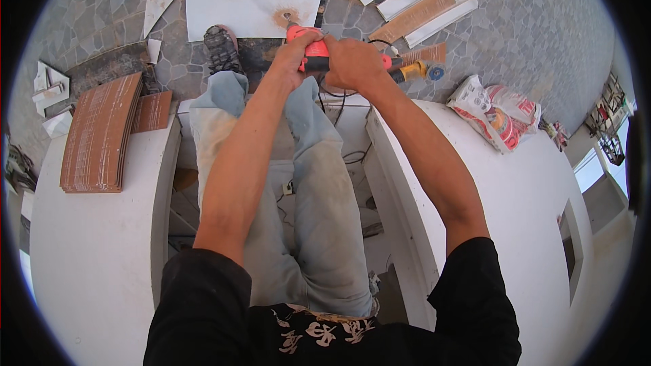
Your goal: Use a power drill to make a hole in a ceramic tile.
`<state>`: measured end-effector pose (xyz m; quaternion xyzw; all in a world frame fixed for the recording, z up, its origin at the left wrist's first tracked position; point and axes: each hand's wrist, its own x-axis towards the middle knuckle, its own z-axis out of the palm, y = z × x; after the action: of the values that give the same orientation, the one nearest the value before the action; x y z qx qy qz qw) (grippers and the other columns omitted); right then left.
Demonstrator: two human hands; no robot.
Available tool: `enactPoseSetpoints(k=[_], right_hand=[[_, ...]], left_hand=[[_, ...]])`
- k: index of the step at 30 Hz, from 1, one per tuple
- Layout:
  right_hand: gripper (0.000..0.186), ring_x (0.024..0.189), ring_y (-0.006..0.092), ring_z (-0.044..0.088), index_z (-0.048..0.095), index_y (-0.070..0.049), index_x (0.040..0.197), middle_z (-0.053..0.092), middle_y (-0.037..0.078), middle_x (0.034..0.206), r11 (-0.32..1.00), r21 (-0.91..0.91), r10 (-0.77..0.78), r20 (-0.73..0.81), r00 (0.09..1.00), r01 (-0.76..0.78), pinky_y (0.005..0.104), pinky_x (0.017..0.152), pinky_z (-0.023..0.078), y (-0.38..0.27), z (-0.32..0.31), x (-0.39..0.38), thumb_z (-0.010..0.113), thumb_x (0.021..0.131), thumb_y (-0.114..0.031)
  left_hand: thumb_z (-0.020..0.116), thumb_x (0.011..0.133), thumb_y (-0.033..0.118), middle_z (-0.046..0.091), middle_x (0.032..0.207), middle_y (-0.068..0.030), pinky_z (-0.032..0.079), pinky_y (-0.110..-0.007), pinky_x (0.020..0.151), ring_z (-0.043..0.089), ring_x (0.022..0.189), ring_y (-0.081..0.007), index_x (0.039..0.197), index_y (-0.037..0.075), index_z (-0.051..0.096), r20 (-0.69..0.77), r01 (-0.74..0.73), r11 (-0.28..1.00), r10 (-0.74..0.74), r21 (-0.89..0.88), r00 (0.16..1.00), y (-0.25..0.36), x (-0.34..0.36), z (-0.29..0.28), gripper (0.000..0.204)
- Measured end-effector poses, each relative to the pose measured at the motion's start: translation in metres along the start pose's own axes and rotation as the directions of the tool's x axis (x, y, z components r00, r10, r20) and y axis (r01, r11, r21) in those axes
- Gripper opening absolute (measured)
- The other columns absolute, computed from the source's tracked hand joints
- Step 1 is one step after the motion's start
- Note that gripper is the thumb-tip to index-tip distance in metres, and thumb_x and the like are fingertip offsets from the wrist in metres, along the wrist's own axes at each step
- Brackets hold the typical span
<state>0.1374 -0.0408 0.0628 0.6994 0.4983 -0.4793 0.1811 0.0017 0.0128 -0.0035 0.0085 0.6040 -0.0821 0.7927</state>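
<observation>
Stone paving [529,20] carries a white tile [237,0] with a notch. Left hand [298,51] and right hand [352,61] both grip a red power tool [313,51] at its edge; a printed bag [498,112], contents hidden, lies nearby.

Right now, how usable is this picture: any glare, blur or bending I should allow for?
Head view: bright daylight, sharp at both hands on the red power tool; the white tile looks washed out; straight edges bend toward the dark round rim.
</observation>
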Motion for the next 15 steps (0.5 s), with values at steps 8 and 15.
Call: enactPoseSetpoints(k=[8,15], right_hand=[[0.05,0.093,0.0369,0.07,0.059,-0.007,0.119,0.071,0.017,0.098,1.0,-0.011,0.007,0.031,0.999,-0.007,0.0485,0.079,0.056,-0.0041,-0.0046,-0.0002,0.07,0.072,-0.021],[0.051,0.094,0.0367,0.07,0.058,-0.007,0.119,0.071,0.018,0.099,1.0,-0.013,0.017,0.049,0.999,-0.017,0.0488,0.079,0.056,-0.0068,-0.0089,0.001,0.07,0.072,-0.022]], left_hand=[[0.078,0.081,0.03,0.068,0.107,-0.0074,0.057,-0.044,0.086,0.068,0.093,-0.0209,0.122,0.01,0.058,0.053,0.002,0.999,0.0,-0.033,0.999,-0.0001,0.0015,-0.0039,0.05],[0.079,0.079,0.028,0.069,0.101,-0.0072,0.059,-0.044,0.076,0.07,0.085,-0.0205,0.113,0.01,0.063,0.02,-0.017,0.998,0.018,-0.058,1.0,-0.0007,0.0023,-0.0035,0.042]])
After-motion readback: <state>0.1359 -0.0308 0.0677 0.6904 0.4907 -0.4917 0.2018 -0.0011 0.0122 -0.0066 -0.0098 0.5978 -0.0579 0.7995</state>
